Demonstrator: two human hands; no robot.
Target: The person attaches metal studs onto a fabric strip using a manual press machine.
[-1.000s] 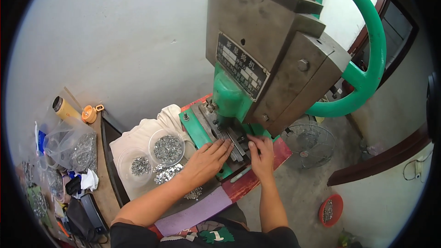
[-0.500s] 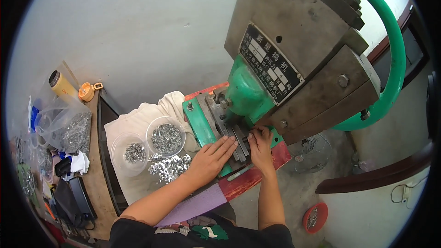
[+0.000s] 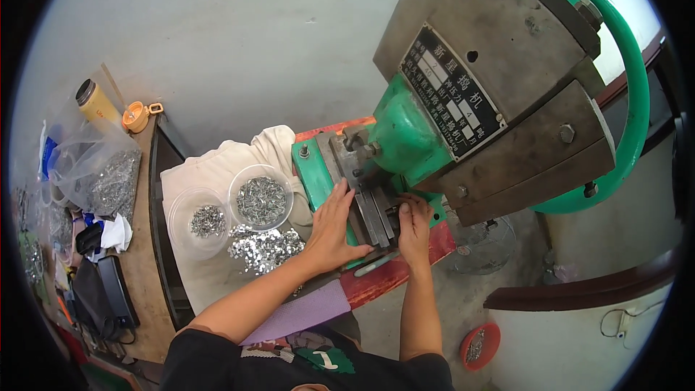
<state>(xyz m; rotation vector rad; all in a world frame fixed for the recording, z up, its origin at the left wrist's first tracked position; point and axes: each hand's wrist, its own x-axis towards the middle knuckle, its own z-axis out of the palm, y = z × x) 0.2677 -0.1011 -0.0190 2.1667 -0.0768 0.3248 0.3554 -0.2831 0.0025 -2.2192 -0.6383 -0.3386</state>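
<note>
A press with a green base [image 3: 312, 177] and a green ram housing [image 3: 407, 134] stands before me. A grooved steel die block [image 3: 373, 219] sits on its bed. My left hand [image 3: 329, 232] lies along the block's left side, thumb stretched away from the fingers, nothing seen in it. At the block's right side is my right hand [image 3: 414, 230], its fingers bent in against a dark part under the ram; what the fingertips pinch, if anything, is hidden. Left of the press, a pile of small shiny metal pieces [image 3: 264, 250] lies on a beige cloth [image 3: 184, 177].
Two clear plastic tubs [image 3: 291, 206] [image 3: 174, 235] hold small metal parts. A wooden desk [image 3: 156, 304] at left carries a yellow bottle [image 3: 98, 105], a bag of parts [image 3: 116, 181] and a dark case [image 3: 116, 289]. A red bowl [image 3: 495, 340] and a fan [image 3: 489, 250] stand on the floor.
My left hand has slid off the top of the die block to its left side, and its thumb has spread. My right hand stays by the block's right side. The view has shifted slightly.
</note>
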